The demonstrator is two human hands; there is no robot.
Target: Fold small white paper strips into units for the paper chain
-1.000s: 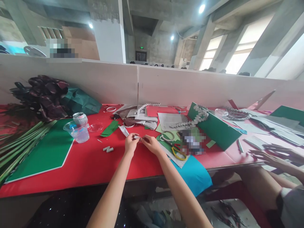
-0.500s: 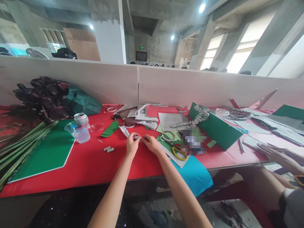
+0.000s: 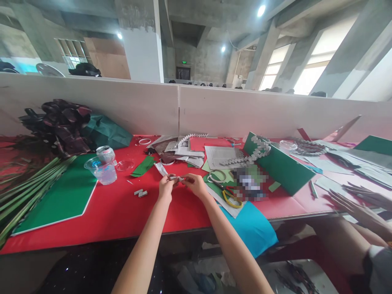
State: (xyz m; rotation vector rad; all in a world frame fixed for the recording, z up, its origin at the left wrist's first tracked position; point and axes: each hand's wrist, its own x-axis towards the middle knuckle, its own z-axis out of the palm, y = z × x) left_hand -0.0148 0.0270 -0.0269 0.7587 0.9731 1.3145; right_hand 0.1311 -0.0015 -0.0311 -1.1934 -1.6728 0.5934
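Observation:
Between both hands, above the red table (image 3: pixel 122 216), is a small strip of folded paper (image 3: pixel 177 178). My left hand (image 3: pixel 167 188) pinches its left end, and my right hand (image 3: pixel 196 185) pinches the right end. Both hands are closed, and the fingers partly cover the strip. To the left of my left hand lie several small folded paper pieces (image 3: pixel 141 192). Past my fingers is a white paper strip (image 3: pixel 160 168). Right of my right hand rest yellow-handled scissors (image 3: pixel 230 199) and a roll of tape (image 3: pixel 217 176).
A plastic cup (image 3: pixel 105 171) and a can (image 3: pixel 105 153) stand left, by a green board (image 3: pixel 61 196) and long green leaves (image 3: pixel 33 188). Folded paper chains (image 3: pixel 254 153) lie near an upright green board (image 3: pixel 278 167). Blue paper (image 3: pixel 251 228) overhangs the edge. A co-worker's hands (image 3: pixel 358 204) are at right.
My hands have drawn slightly apart, the left one shifting left, and more of the paper strip shows between them. The co-worker's hands at right have moved and spread.

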